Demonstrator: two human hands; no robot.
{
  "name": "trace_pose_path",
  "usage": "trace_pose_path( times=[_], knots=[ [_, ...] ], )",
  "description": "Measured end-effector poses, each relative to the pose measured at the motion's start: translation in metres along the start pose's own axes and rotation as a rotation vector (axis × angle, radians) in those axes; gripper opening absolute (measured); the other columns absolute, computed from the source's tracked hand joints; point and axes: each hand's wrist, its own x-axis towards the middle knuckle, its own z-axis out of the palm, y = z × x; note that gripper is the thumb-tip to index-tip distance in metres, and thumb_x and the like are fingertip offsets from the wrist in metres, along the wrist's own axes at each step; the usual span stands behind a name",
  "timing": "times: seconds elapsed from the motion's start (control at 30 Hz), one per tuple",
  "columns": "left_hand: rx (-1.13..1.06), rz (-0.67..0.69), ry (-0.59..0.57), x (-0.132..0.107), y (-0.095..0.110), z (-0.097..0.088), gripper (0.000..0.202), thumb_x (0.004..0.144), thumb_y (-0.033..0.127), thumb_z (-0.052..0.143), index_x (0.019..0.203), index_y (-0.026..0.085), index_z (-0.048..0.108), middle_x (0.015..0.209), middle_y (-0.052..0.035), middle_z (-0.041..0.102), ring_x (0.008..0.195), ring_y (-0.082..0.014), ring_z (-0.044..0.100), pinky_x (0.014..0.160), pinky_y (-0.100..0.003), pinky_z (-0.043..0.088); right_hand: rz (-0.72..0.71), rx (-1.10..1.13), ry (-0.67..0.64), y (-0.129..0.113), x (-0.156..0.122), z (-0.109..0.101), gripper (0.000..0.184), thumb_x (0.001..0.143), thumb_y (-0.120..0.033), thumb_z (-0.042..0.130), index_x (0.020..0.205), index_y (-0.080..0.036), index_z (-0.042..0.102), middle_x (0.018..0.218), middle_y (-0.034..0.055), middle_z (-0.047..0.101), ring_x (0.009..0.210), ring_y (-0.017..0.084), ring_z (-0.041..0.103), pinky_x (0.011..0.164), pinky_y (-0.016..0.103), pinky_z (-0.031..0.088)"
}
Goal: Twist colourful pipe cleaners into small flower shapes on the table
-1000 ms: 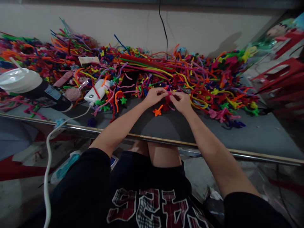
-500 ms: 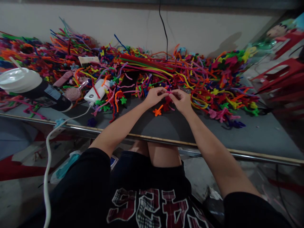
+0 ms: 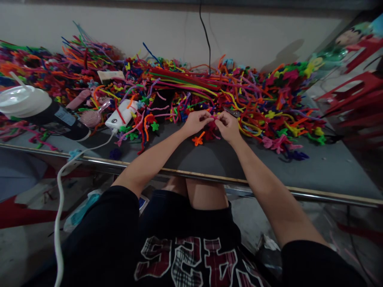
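Note:
My left hand (image 3: 195,121) and my right hand (image 3: 228,124) meet above the dark grey table, fingertips almost touching. Between them they pinch a small pink pipe cleaner (image 3: 214,117), mostly hidden by the fingers. Just below the left fingertips lies an orange pipe-cleaner flower (image 3: 198,139) with a short stem. Red fuzzy pieces (image 3: 211,130) lie on the table under the hands. Behind the right hand part of a dark tool (image 3: 232,112) shows; its kind is unclear.
A heap of coloured pipe cleaners (image 3: 185,83) runs along the wall. To the left are a lidded cup (image 3: 60,119), a pink hairbrush (image 3: 92,116) and a white device (image 3: 122,114) with a white cable (image 3: 60,207). Red plastic chairs (image 3: 353,91) stand at the right.
My right hand has shifted very slightly, its fingers turning around the pink pipe cleaner. The left hand stays nearly in place. The things on the table have not moved.

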Motion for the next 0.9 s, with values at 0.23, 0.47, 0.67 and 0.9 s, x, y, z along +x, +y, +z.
trace_pose_path(
  times=[0.23, 0.47, 0.67, 0.9],
  knots=[
    [-0.045, -0.040, 0.042, 0.002, -0.003, -0.004, 0.015, 0.082, 0.029, 0.064, 0.081, 0.014, 0.065, 0.071, -0.0010, 0.067, 0.060, -0.0068, 0.056, 0.060, -0.020, 0.045, -0.032, -0.072, -0.021, -0.007, -0.001, 0.001, 0.026, 0.076, -0.040, 0.068, 0.093, -0.021, 0.060, 0.081, 0.0023, 0.067, 0.074, 0.017, 0.064, 0.076, 0.037, 0.053],
    [-0.083, -0.047, 0.028, 0.002, -0.001, -0.004, 0.018, 0.081, 0.033, 0.066, 0.080, 0.015, 0.067, 0.072, -0.0022, 0.069, 0.061, -0.0078, 0.057, 0.060, -0.021, 0.045, 0.038, -0.155, -0.016, -0.012, -0.002, 0.000, 0.027, 0.078, -0.048, 0.066, 0.085, -0.021, 0.069, 0.078, 0.0048, 0.071, 0.071, 0.020, 0.065, 0.073, 0.039, 0.055],
    [-0.014, -0.002, 0.018, 0.001, 0.001, -0.007, 0.020, 0.083, 0.035, 0.064, 0.082, 0.016, 0.070, 0.075, -0.0019, 0.070, 0.064, -0.0089, 0.058, 0.062, -0.021, 0.044, 0.006, -0.191, 0.040, -0.013, -0.001, -0.003, 0.023, 0.078, -0.043, 0.066, 0.083, -0.021, 0.073, 0.083, 0.0065, 0.073, 0.077, 0.022, 0.067, 0.078, 0.042, 0.054],
    [0.143, 0.110, 0.019, 0.000, -0.004, -0.008, 0.027, 0.095, 0.026, 0.046, 0.102, 0.017, 0.070, 0.083, -0.0032, 0.072, 0.070, -0.0100, 0.065, 0.070, -0.022, 0.049, 0.014, -0.160, 0.066, -0.010, -0.001, -0.004, 0.022, 0.077, -0.040, 0.066, 0.078, -0.019, 0.072, 0.074, 0.0052, 0.070, 0.069, 0.020, 0.064, 0.072, 0.041, 0.054]
  ],
)
